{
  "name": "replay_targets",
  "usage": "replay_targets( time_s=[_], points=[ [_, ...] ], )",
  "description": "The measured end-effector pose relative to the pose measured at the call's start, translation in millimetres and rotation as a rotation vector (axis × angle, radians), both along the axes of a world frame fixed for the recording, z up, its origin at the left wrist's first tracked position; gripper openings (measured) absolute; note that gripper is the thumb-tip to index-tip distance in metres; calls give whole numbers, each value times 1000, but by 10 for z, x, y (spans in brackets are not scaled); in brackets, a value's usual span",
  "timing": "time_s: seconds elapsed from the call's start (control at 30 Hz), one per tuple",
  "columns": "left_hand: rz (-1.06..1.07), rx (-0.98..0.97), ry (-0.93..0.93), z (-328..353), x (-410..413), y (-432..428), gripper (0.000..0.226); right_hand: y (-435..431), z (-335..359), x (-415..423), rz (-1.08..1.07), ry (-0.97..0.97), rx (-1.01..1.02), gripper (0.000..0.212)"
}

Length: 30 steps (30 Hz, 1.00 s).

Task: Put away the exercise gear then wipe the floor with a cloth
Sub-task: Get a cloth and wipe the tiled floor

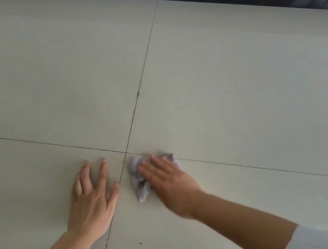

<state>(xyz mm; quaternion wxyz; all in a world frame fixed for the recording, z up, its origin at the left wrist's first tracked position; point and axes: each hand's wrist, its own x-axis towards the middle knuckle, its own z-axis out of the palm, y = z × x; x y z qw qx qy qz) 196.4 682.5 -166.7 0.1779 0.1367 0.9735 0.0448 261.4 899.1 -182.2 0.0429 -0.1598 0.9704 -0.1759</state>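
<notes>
From the head view, you look to be in the wiping stage. No exercise gear shows, so that part is probably done. One crumpled grey cloth (139,186) lies on the tiled floor (229,90) just right of the grout crossing. Your right hand (167,178) presses it with flat fingers. Your left hand (91,201) rests on the floor beside it, fingers spread wide. A few dark specks (140,243) nearer you are not yet wiped.

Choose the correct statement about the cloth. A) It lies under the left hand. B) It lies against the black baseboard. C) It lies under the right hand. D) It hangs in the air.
C: the right hand presses the crumpled cloth onto the floor beside the tile joint crossing, while the left hand rests flat on tile.
</notes>
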Motion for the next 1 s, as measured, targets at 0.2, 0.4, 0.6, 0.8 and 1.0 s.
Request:
replay_targets(
  time_s=[0.2,0.4,0.6,0.8,1.0],
  points=[
    [7,46,129,-77,-459,94,73,600,-47,-188,161,88,94,51],
    [137,98,128,-173,-714,167,76,1369,-13,-772,-578,3,86,50],
    [140,95,206,-246,-696,148,72,1194,23,-1333,-873,-73,31,60],
    [141,125,297,-258,-772,143,64,200,-57,-1244,-309,66,-53,56],
    [229,202,429,-254,-1432,173,60,160,-98,-996,234,105,-11,53]
  ],
)
